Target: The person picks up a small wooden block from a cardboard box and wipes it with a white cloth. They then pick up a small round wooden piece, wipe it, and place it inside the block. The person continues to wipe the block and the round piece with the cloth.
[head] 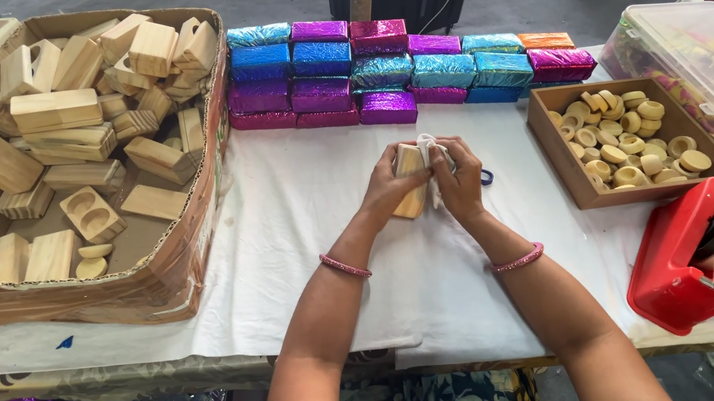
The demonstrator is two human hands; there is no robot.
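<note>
At the bench's middle, a pale rectangular wooden block (412, 181), seemingly light, stiff and best held by its sides, is gripped by the left hand (389, 188) and rubbed with a white cloth (433, 161) clasped in the right hand (462, 183)

- Block (411, 185): pale, raw wood, as are the blocks (56, 111) in the brown carton (194, 244).
- Cloth (431, 153): white.
- Wrapped blocks (385, 69): shiny crinkled foil in purple, magenta, blue, teal, one orange.
- Rings (626, 137): light wood in a brown tray (558, 156).
- Tape dispenser (691, 259): red.
- Bangles (345, 265): pink, perhaps glittered.
- Table cover (300, 199): white.
</note>
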